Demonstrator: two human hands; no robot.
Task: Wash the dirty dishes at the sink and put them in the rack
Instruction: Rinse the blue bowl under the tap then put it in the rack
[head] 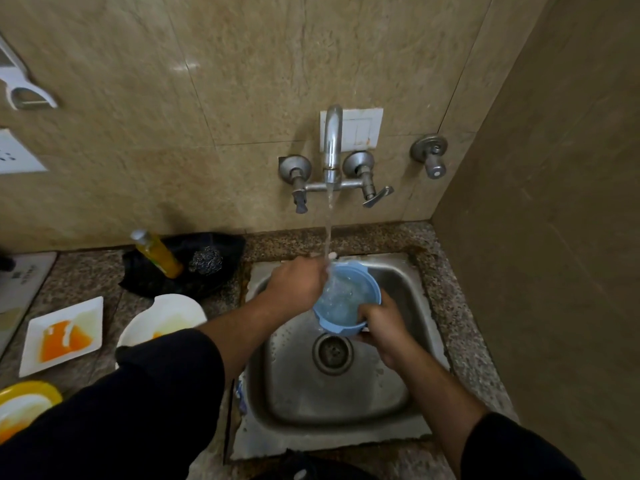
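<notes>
A light blue plastic bowl (pixel 360 289) is held tilted over the steel sink (pixel 391 386), under the stream running from the wall tap (pixel 332 143). Water swirls inside it. My right hand (pixel 384 327) grips the bowl's near rim, thumb inside. My left hand (pixel 298 282) holds its far left rim, right where the water falls. On the counter to the left lie a white square plate (pixel 86 317) with orange residue, a white round plate (pixel 173 313) and a yellow-rimmed plate (pixel 20 403) at the frame edge.
A yellow soap bottle (pixel 159 252) and a steel scrubber (pixel 206 259) rest on a black cloth (pixel 221 244) behind the plates. The sink drain (pixel 332 353) is open. A tiled wall closes in on the right. No rack is in view.
</notes>
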